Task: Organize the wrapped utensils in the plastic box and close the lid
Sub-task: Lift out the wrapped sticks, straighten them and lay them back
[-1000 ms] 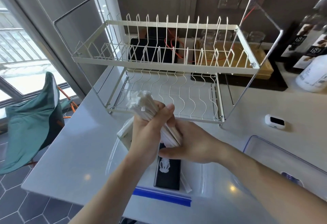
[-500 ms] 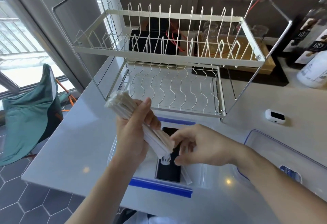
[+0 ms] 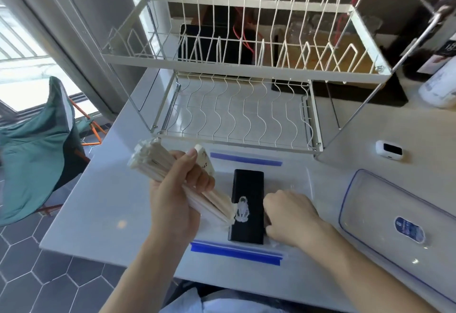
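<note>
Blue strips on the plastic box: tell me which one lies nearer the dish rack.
The far blue strip, just in front of the dish rack. The other blue strip lies at the box's near edge, toward the person, below the right hand.

Two bare forearms in view, no sleeves, watch, rings or bracelets visible on either. Left hand (image 3: 172, 204) and right hand (image 3: 291, 216): short, unpainted nails where visible. At the bottom edge, a pale light-blue garment (image 3: 222, 305) covers the torso.
</note>
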